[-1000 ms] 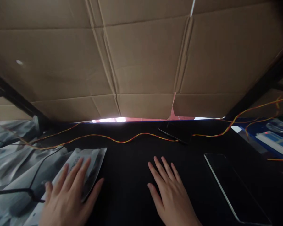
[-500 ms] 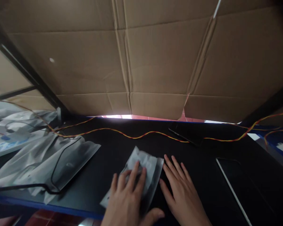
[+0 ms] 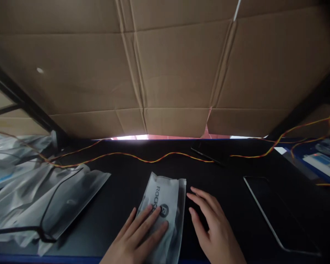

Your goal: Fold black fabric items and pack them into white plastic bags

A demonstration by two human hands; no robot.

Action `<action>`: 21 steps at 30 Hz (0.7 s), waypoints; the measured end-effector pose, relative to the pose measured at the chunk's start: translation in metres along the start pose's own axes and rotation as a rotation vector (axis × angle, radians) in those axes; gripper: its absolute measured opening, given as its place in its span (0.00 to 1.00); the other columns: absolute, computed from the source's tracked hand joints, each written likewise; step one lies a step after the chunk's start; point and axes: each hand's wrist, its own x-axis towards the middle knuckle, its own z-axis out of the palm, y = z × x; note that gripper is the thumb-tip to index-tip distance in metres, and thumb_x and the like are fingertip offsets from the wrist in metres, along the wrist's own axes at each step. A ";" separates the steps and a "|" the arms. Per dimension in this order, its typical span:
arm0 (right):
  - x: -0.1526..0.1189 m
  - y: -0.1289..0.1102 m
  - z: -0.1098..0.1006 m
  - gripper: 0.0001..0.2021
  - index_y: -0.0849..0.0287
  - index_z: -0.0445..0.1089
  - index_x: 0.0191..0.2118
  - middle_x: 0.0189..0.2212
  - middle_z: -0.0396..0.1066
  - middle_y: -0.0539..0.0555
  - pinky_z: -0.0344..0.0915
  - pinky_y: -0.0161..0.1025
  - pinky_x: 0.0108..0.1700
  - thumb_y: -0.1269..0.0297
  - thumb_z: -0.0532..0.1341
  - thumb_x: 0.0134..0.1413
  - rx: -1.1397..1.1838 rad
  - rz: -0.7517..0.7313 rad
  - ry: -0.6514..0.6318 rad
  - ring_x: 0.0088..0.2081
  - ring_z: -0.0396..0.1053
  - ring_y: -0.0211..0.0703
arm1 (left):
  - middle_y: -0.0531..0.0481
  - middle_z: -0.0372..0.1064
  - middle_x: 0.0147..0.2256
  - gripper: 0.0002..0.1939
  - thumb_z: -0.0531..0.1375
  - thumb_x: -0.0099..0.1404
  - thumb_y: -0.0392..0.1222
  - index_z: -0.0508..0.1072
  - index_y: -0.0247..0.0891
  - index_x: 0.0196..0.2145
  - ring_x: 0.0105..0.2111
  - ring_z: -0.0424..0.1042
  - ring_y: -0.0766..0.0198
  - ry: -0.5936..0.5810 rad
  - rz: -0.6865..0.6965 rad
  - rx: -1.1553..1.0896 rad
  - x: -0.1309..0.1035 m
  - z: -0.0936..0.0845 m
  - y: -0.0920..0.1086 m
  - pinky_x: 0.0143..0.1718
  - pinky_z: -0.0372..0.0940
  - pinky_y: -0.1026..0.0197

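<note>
Near the shelf's front edge, the left hand (image 3: 136,233) spreads flat fingers on the bag (image 3: 165,190); the right hand's (image 3: 213,223) loosely curled fingers hold nothing beside it.

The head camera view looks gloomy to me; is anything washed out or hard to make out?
In the head view, dim light overall; white glare bleeds under the cardboard; the dark slab nearly melts into the black surface; lettering on the bag stays readable.
</note>
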 end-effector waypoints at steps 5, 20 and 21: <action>0.008 -0.004 0.003 0.27 0.44 0.64 0.74 0.61 0.77 0.55 0.78 0.58 0.56 0.70 0.53 0.76 0.024 0.066 -0.117 0.57 0.77 0.55 | 0.51 0.76 0.65 0.27 0.57 0.79 0.67 0.75 0.56 0.67 0.65 0.76 0.47 0.094 -0.074 -0.202 0.026 0.012 0.010 0.72 0.62 0.31; 0.044 0.012 0.008 0.16 0.50 0.73 0.36 0.29 0.80 0.52 0.67 0.41 0.33 0.51 0.55 0.74 0.154 0.491 -0.116 0.30 0.79 0.49 | 0.39 0.57 0.76 0.43 0.51 0.82 0.67 0.53 0.32 0.79 0.75 0.59 0.40 0.142 -0.163 0.031 0.084 0.027 0.047 0.70 0.60 0.38; 0.045 0.013 0.008 0.17 0.50 0.72 0.34 0.27 0.79 0.52 0.66 0.41 0.33 0.51 0.54 0.73 0.145 0.493 -0.137 0.30 0.78 0.50 | 0.40 0.59 0.76 0.42 0.50 0.82 0.67 0.54 0.32 0.78 0.74 0.61 0.41 0.142 -0.169 0.053 0.084 0.028 0.048 0.70 0.61 0.39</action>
